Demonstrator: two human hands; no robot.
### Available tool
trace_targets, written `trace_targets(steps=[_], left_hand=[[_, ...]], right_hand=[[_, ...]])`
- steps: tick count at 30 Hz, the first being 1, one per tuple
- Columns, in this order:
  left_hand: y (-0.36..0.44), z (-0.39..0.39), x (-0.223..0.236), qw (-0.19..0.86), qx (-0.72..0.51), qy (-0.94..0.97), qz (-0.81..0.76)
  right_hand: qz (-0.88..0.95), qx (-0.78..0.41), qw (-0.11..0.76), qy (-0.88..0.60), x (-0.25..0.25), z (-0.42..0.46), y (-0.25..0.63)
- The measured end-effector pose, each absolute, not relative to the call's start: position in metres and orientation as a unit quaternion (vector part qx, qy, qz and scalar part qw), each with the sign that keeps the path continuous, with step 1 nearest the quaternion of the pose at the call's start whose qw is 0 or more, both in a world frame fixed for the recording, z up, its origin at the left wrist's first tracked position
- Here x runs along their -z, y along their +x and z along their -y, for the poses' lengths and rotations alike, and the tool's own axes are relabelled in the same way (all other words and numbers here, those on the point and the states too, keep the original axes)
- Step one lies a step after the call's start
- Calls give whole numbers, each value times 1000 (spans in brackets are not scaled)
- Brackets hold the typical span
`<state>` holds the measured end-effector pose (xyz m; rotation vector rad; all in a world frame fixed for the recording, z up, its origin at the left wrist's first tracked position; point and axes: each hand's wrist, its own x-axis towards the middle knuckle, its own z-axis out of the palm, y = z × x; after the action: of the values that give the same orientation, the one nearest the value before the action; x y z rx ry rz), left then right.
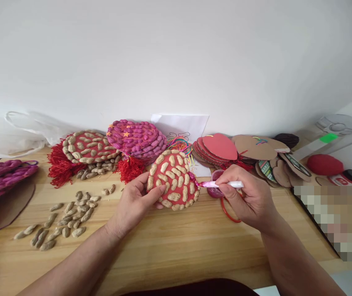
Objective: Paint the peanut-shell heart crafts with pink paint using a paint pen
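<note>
My left hand (pixel 138 193) grips the left edge of a peanut-covered red disc (pixel 172 181), its thumb lying on the front. Unpainted peanuts line the rim and fill the middle; one or two at the right edge are purple-pink. In my right hand (pixel 246 197) is a white-handled paintbrush (pixel 229 184), held between thumb and fingers. Its pink-stained tip meets or nearly meets the disc's right edge. Behind the brush and right hand stands a small cup of purple-pink paint (pixel 214 191), partly hidden. A red ring-shaped cord or band (pixel 228 213) lies below it.
Loose peanuts (pixel 71 216) lie on the wooden table (pixel 163 255) at left. Purple peanut discs (pixel 138 139) are stacked at the back, beside a red-tasselled unpainted one (pixel 86 148). Red discs (pixel 220 148), cardboard pieces (pixel 252 146) and a red yarn ball (pixel 324 164) stand at right.
</note>
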<state>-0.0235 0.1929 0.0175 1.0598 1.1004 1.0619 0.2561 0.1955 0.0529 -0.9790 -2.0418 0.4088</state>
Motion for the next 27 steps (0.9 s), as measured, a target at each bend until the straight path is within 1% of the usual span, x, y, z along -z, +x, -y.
trace_targets(steps=[3,9,15,21,27], left_hand=[[-25,-194,-16,599,-465,453,-468],[-25,-195,-16,605,-463,458,-458],[-27,-196,-14,609,-470,459,-444],[-28,-197,-13,605,-475,461,-443],[-27,-196,-14,599,-473,465,-449]], right_hand=[[810,-155,405,-396,-55,-194,256],[793,-175,429,-395,-55,-192,257],[799,-164,416,-402,-56,-192,256],[794,-155,427,-405,-56,-191,255],[800,-166,404,-412,-56,-192,255]])
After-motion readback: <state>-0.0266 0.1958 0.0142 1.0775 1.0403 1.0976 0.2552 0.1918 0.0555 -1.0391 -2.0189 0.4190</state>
